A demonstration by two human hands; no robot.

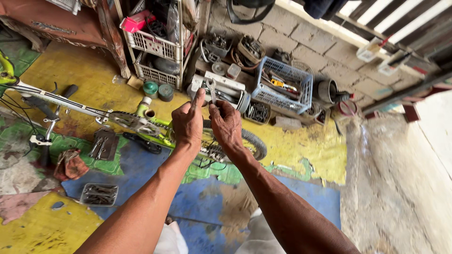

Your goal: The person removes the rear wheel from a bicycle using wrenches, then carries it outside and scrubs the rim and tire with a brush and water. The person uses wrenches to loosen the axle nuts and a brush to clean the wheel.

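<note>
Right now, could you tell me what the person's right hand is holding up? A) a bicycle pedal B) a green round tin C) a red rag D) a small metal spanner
D: the right hand pinches a small metal spanner upright by its shaft, its open end on top, with the left hand raised beside it above the green bicycle lying on the floor.

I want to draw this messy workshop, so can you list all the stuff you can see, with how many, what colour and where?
Spanner: one, silver, held up in both hands.
Bicycle: one, lime green and white, lying on the floor.
Plastic basket: one, blue, by the brick wall, tools inside.
Wire rack: one, white, top middle.
Round tins: two, green, below the rack.
Tray of tools: one, clear, lower left floor.
Rag: one, reddish brown, left floor.
Left hand: one, touching the spanner.
Right hand: one, gripping the spanner.
</note>
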